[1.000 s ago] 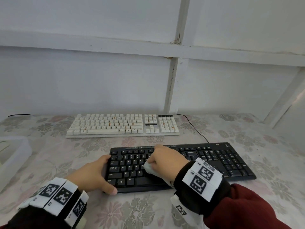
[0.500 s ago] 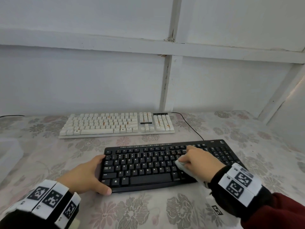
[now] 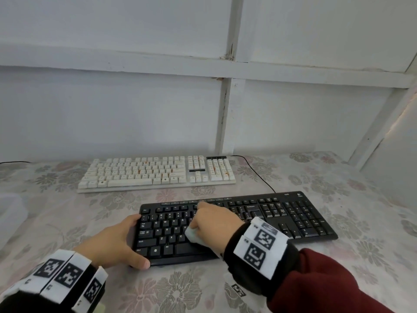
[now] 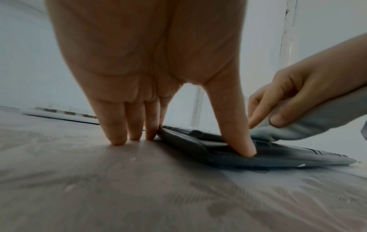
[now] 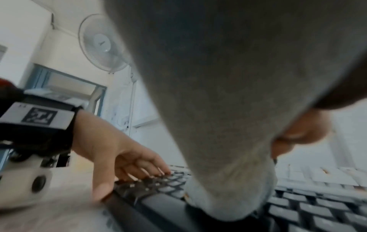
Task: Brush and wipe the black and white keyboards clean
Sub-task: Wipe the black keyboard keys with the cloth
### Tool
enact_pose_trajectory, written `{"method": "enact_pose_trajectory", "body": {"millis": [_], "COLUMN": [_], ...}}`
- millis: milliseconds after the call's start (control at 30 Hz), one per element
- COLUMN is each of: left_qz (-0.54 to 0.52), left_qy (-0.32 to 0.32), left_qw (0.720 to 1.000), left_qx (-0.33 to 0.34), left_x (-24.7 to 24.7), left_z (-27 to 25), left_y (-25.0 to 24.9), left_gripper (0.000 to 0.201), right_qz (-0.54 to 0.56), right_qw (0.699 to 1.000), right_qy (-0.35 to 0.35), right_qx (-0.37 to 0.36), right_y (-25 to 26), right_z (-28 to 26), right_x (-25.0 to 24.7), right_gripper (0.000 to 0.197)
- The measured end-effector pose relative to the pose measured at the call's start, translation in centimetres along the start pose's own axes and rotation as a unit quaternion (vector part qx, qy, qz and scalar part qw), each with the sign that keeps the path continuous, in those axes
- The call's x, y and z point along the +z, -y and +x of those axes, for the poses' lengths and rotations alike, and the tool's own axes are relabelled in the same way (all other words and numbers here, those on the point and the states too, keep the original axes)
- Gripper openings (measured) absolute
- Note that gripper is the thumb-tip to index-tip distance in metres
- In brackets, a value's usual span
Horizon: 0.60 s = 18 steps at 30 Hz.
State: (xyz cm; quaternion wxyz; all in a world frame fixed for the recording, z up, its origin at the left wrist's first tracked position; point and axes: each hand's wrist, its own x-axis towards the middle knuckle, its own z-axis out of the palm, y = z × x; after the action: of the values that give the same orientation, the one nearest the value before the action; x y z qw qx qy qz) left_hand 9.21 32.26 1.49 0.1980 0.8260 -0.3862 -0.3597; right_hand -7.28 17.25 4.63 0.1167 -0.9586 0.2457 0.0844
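The black keyboard (image 3: 282, 215) lies near me on the flowered tablecloth, with the white keyboard (image 3: 155, 172) behind it by the wall. My left hand (image 3: 126, 240) braces the black keyboard's left end, its fingers straight along the side and its thumb on the front edge (image 4: 246, 149). My right hand (image 3: 214, 222) grips a pale bunched cloth (image 3: 194, 237) and presses it on the letter keys left of centre. The cloth (image 5: 228, 109) fills most of the right wrist view and touches the black keys (image 5: 317, 211).
A translucent plastic container (image 3: 11, 211) sits at the table's left edge. The white keyboard's black cable (image 3: 259, 175) runs past the black keyboard's back edge. A white panelled wall (image 3: 135, 109) closes off the back. Bare tablecloth (image 3: 361, 256) lies to the right.
My right hand with the cloth swept right across the black keys and has come back to the left-centre letter keys. The left hand stays on the keyboard's left end.
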Motion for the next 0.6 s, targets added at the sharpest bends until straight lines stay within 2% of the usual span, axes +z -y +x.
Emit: {"method": "enact_pose_trajectory", "body": {"millis": [100, 200, 367, 500, 600], "left_qz": [-0.004, -0.007, 0.0, -0.002, -0.017], "left_qy": [0.002, 0.005, 0.0, 0.002, 0.007], "left_qw": [1.0, 1.0, 1.0, 1.0, 1.0], "left_qx": [0.003, 0.005, 0.005, 0.003, 0.008], "left_x": [0.0, 0.0, 0.1, 0.1, 0.0], "left_z": [0.0, 0.1, 0.1, 0.0, 0.0], "left_y": [-0.1, 0.0, -0.1, -0.2, 0.1], "left_gripper": [0.115, 0.113, 0.113, 0.112, 0.119], "right_qz": [-0.002, 0.002, 0.009, -0.032, -0.049], "right_qw": [1.0, 0.997, 0.995, 0.987, 0.977], "right_qy": [-0.023, -0.054, -0.051, -0.06, -0.056], "right_qx": [0.016, 0.061, 0.082, 0.144, 0.198], "right_y": [-1.4, -4.3, -8.7, -11.2, -13.0], "right_z": [-0.2, -1.3, -4.0, -5.4, -5.9], "right_x": [0.9, 1.0, 0.1, -0.7, -2.1], "right_gripper": [0.029, 0.037, 0.017, 0.043, 0.045]}}
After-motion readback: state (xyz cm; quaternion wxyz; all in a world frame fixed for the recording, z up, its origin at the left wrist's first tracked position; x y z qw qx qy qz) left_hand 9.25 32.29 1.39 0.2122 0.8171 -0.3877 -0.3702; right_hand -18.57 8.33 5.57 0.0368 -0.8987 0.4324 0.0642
